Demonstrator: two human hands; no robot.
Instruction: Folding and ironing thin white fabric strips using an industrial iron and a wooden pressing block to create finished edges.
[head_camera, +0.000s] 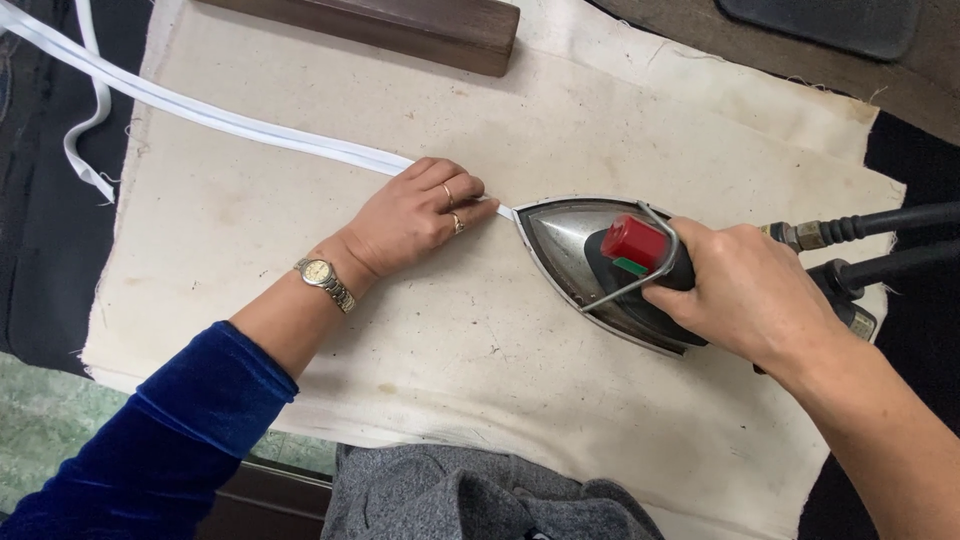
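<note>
A long white fabric strip (230, 120) runs from the upper left across a cream pressing cloth (480, 340) to the tip of a steel steam iron (575, 255). My left hand (420, 215), wearing two rings and a wristwatch, presses the strip flat with its fingertips just left of the iron's nose. My right hand (745, 290) grips the iron's black handle behind a red knob (633, 240). The iron sits flat on the cloth, pointing left, and covers the strip's end.
A dark wooden block (400, 25) lies at the cloth's top edge. Two black hoses (880, 245) lead off the iron to the right. Grey fabric (470, 500) bunches at the bottom edge. Dark cloth (50, 200) lies left, with green floor below.
</note>
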